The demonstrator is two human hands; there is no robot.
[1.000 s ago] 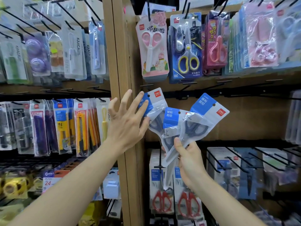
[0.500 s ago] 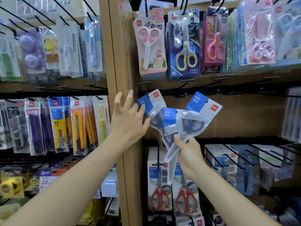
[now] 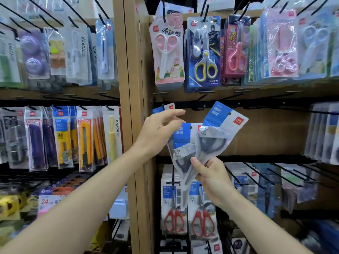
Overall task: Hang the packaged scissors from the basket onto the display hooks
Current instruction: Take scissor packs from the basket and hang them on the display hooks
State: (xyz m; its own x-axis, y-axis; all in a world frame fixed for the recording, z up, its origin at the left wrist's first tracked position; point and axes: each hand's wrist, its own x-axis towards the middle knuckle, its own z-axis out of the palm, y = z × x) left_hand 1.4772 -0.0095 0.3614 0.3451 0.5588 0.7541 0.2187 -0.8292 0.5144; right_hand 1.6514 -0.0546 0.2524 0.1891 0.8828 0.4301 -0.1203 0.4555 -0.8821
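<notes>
Blue-topped plastic scissor packets (image 3: 212,136), two fanned just below the hook rail (image 3: 256,104), were pinched low by the right hand (image 3: 214,178); the left hand (image 3: 157,132) hung loosely spread, holding nothing. Slick film could slip from that low grip.

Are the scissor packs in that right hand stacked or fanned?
Fanned: the right hand grips the scissor packs low, their blue tops splayed apart.

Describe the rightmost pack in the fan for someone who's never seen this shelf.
Right of the wooden upright, before the bare brown panel, the right hand grips two fanned scissors packs. The wanted pack leans up and right, overlapping the other; its blue-and-white header shows its red logo in full.
</notes>
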